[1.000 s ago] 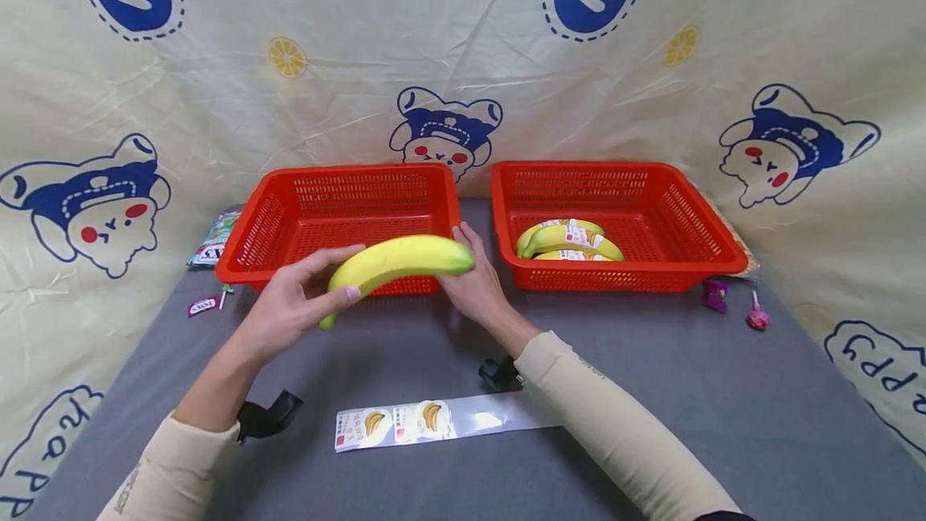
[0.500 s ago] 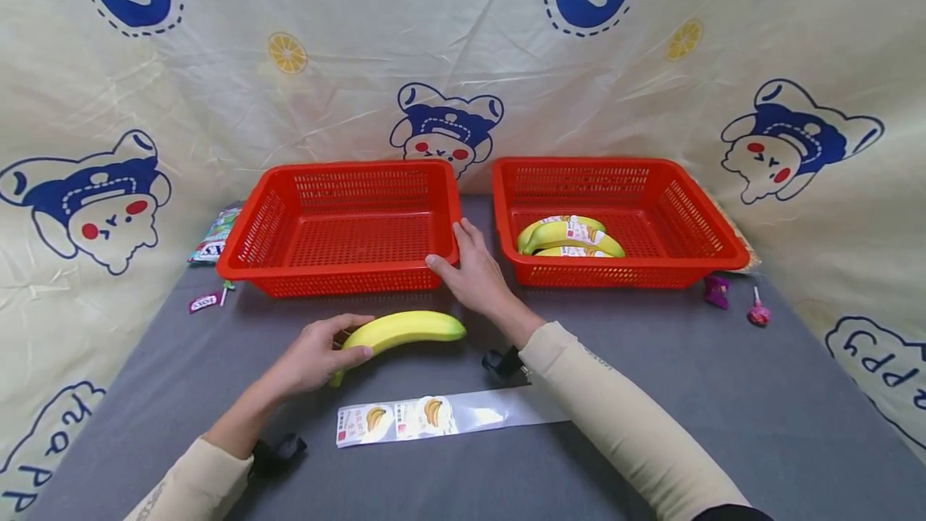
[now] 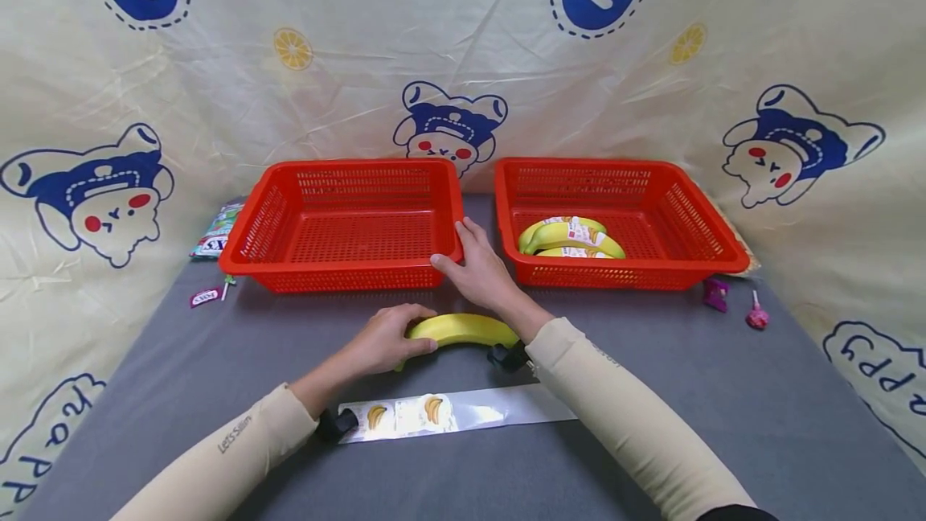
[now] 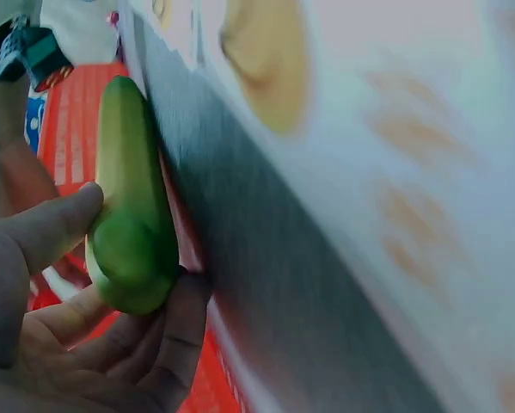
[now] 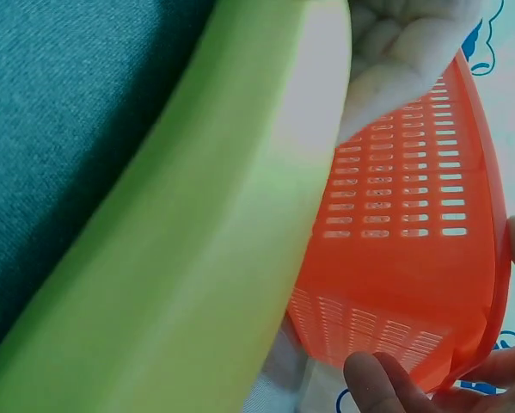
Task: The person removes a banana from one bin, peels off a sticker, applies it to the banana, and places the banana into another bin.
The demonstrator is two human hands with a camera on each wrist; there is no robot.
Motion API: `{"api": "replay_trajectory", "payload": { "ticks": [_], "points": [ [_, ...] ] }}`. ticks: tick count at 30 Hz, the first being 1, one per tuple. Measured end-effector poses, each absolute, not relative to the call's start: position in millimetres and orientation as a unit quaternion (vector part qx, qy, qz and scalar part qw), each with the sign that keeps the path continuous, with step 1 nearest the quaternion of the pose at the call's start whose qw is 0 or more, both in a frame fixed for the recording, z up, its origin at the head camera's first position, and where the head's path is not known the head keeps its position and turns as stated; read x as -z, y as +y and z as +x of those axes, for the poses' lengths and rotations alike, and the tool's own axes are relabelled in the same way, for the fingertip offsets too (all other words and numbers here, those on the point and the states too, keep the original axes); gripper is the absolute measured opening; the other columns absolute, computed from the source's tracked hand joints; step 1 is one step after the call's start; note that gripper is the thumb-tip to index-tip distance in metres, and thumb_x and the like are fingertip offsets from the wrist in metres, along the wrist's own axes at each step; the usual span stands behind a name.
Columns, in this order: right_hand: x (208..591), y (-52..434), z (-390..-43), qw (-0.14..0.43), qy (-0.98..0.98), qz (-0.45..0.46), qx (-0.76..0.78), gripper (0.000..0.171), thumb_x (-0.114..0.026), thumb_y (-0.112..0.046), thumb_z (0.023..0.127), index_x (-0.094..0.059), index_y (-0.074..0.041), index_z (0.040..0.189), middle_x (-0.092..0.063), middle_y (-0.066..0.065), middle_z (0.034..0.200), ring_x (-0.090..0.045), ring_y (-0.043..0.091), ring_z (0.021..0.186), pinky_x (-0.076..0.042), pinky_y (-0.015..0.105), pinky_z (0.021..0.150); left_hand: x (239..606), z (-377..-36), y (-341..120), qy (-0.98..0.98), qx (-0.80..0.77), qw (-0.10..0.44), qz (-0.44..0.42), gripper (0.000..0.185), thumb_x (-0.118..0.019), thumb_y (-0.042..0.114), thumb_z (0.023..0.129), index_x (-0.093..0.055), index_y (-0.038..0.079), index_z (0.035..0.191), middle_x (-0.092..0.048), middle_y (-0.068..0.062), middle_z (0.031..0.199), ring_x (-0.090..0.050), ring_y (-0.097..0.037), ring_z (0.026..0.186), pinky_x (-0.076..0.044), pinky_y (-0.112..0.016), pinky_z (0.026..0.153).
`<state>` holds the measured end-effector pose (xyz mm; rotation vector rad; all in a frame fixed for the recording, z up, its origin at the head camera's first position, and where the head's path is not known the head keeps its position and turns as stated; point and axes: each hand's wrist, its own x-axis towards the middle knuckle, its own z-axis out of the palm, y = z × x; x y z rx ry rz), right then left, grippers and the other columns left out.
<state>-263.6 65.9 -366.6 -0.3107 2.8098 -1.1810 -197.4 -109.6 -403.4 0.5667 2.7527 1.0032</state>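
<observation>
My left hand (image 3: 385, 340) grips the stem end of a yellow banana (image 3: 463, 329) lying on the grey table (image 3: 723, 408), just under my right forearm. The left wrist view shows the same banana (image 4: 130, 198) held between thumb and fingers. My right hand (image 3: 477, 268) grips the front right corner of the empty left red basket (image 3: 347, 223); its fingertips (image 5: 373, 383) curl on the rim (image 5: 489, 258), and the banana (image 5: 197, 258) fills the foreground there. The right red basket (image 3: 651, 215) holds three labelled bananas (image 3: 567, 238).
A clear strip of banana stickers (image 3: 448, 412) lies on the table in front of the banana. A snack packet (image 3: 213, 233) and small wrapper (image 3: 204, 297) lie left of the baskets; a purple candy (image 3: 715, 294) and a lollipop (image 3: 756, 314) lie at the right. Printed cloth walls surround the table.
My left hand has lowered the banana from in front of the left basket to the table and slid it right, under my right forearm. My right hand stays on the basket corner.
</observation>
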Motion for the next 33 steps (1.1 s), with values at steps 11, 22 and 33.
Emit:
{"api": "replay_trajectory", "payload": {
  "ticks": [11, 22, 33],
  "points": [
    [368, 69, -264, 0.027, 0.918, -0.107, 0.382, 0.082, -0.061, -0.045, 0.086, -0.019, -0.018, 0.151, -0.012, 0.002, 0.159, -0.031, 0.028, 0.141, -0.036, 0.047, 0.107, 405, -206, -78, 0.917, -0.313, 0.083, 0.231, 0.04, -0.073, 0.021, 0.08, -0.062, 0.008, 0.117, -0.062, -0.004, 0.097, -0.05, -0.016, 0.083, -0.039, -0.031, 0.075],
    [368, 69, -264, 0.016, 0.918, -0.11, 0.38, 0.081, -0.061, -0.044, 0.086, -0.02, -0.018, 0.151, -0.013, 0.001, 0.159, -0.032, 0.028, 0.14, -0.037, 0.046, 0.106, 398, -207, -75, 0.916, -0.315, 0.082, 0.234, 0.045, -0.074, 0.021, 0.08, -0.06, 0.007, 0.12, -0.063, -0.008, 0.109, -0.054, -0.021, 0.096, -0.043, -0.041, 0.088],
    [360, 74, -240, -0.041, 0.918, -0.156, 0.362, 0.073, -0.063, -0.041, 0.086, -0.031, -0.014, 0.147, -0.021, 0.004, 0.156, -0.03, 0.026, 0.14, -0.037, 0.05, 0.106, 374, -176, -108, 0.92, -0.351, 0.014, 0.174, 0.044, -0.073, 0.02, 0.08, -0.061, 0.01, 0.121, -0.062, -0.008, 0.111, -0.055, -0.022, 0.104, -0.045, -0.037, 0.083]
  ]
}}
